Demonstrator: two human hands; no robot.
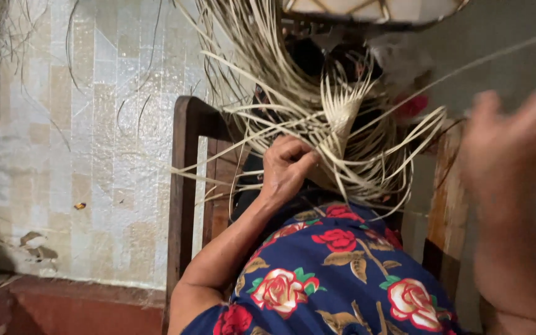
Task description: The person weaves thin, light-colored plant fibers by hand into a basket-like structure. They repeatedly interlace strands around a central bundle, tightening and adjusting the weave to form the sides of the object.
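Behind loose straw strands (367, 155), left hand (288, 166) clenches woven straw piece (342, 118); right hand (516, 142) blurred, grip unclear, beside wooden chair (184, 180).

woven straw piece (342, 118) | pale, part-plaited | loose strands fanning out | upright above floral lap

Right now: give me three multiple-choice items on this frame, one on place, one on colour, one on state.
1. Where does the left hand grip the woven straw piece?
A. at its lower edge
B. at its top
C. not touching it

2. What colour is the ground of the floral fabric?
A. white
B. dark blue
C. yellow

3. How does the right hand look?
A. sharp, flat on the wooden chair
B. blurred, raised, fingers spread
C. fisted in the lap

Answers: 1 A, fingers are curled under the weave; 2 B, red and cream roses sit on navy; 3 B, it is smeared and lifted at the right.
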